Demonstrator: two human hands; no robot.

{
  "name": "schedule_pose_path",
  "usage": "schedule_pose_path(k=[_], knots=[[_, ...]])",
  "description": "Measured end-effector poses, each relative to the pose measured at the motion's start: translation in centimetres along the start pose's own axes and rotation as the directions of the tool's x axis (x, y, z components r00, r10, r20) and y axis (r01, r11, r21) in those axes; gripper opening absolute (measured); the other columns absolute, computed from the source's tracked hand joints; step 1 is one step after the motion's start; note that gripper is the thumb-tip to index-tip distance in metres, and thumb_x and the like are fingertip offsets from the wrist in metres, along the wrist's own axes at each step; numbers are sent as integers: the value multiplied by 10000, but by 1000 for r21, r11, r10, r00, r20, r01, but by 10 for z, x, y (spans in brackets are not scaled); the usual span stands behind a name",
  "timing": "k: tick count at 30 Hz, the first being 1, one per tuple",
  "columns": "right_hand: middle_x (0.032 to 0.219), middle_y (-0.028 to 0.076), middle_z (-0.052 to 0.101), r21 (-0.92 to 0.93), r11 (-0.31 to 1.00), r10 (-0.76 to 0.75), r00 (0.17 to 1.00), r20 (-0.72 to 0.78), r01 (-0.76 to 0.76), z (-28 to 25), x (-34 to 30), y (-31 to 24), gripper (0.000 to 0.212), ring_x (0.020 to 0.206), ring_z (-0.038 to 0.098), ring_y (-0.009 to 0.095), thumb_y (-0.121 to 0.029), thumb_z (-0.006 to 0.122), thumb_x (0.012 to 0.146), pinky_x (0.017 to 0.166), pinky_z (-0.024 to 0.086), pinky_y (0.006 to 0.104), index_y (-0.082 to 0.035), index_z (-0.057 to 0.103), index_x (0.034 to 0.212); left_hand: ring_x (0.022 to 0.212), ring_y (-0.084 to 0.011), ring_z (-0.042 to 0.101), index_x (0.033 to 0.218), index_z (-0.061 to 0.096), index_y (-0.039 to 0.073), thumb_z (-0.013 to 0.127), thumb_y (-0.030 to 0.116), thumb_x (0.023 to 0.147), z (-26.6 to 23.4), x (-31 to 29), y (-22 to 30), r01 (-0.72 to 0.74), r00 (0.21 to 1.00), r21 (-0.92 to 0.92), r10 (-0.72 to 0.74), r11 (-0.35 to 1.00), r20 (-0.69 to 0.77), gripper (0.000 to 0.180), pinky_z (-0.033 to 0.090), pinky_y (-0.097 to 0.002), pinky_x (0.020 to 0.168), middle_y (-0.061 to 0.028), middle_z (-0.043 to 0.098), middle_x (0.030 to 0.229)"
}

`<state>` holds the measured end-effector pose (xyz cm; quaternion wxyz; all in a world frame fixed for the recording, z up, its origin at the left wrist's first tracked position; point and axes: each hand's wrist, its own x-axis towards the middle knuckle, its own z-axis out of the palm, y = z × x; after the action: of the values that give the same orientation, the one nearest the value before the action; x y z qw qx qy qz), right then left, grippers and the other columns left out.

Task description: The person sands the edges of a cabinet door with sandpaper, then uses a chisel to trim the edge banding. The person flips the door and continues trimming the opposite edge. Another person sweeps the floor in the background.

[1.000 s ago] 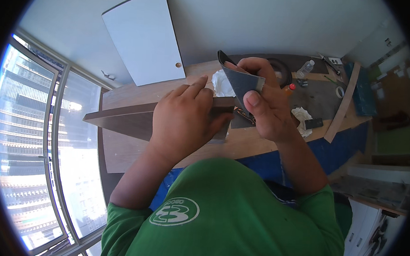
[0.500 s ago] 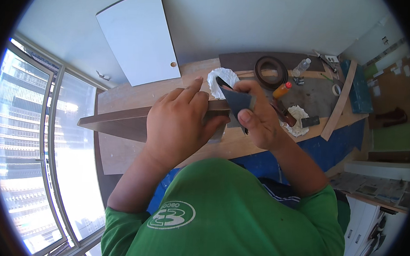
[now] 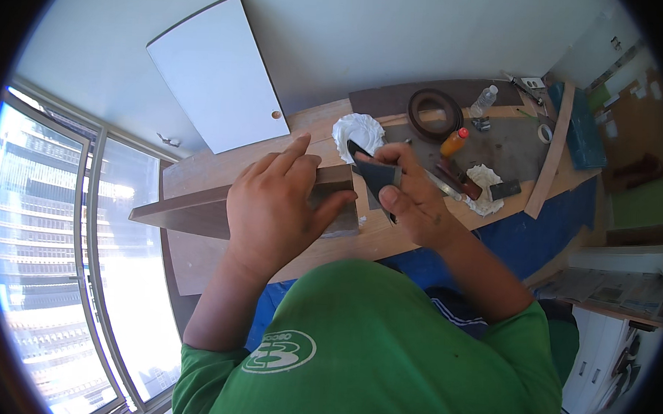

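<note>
A long brown board [image 3: 187, 212] stands on edge in front of me, running from the left to the middle. My left hand [image 3: 276, 201] grips it near its right end, fingers over the top edge and thumb on the near face. Just right of the board's end, my right hand [image 3: 414, 203] holds a folded piece of dark sandpaper [image 3: 377, 176] between thumb and fingers. The sandpaper is apart from the board. Behind it lies a crumpled white cloth [image 3: 358, 130].
On the wooden worktop [image 3: 305, 132] lie a brown edging roll [image 3: 433, 114], an orange bottle with a red cap [image 3: 454, 142], a clear bottle [image 3: 484, 100], a second white cloth [image 3: 484, 190] and a wood strip [image 3: 552, 157]. A white panel [image 3: 215, 72] leans on the wall.
My right hand and the sandpaper have drawn slightly away from the board's end, leaving a gap. My left hand has shifted slightly left and keeps hold of the board. The whole view has tilted a little.
</note>
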<state>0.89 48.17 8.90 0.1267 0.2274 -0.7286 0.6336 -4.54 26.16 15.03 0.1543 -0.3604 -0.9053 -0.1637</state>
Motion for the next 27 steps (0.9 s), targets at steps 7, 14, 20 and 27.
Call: schedule_pose_path(k=[7,14,20,27], knots=[[1293,132,515,83,996,-27,998,59,22,-2,2,19,417,1192,512,231,-323,537,1136,1039,439,370,23,712,1290,939,-282,755,1005,719,54,923,400,763,1,2,-2,-49,999,48,49,998,-6,469,596,-406,811,-135,766,1282],[1197,113,528,185,960,228,969,-91,-209,-23,-37,56,383,1127,525,218,-322,537,1133,1003,441,367,26,691,1084,900,-273,757,1180,759,58,900,381,810,-4,6,2,-127,992,-55,127,990,-9,511,592,-385,786,-113,785,1200],[1159,110,521,168,957,264,951,-163,-237,-17,-55,68,358,1074,521,204,-287,538,1119,980,424,363,5,626,934,669,-315,712,968,764,48,838,341,872,-16,22,13,51,992,-264,-17,963,128,317,552,-413,631,-133,745,800],[1246,90,510,151,960,264,945,-193,-237,-16,-66,75,349,1122,504,158,-299,530,1127,1007,413,330,35,627,1157,469,-289,512,776,730,13,672,234,962,-11,45,35,131,947,71,-146,989,286,294,454,-385,539,-125,630,587]])
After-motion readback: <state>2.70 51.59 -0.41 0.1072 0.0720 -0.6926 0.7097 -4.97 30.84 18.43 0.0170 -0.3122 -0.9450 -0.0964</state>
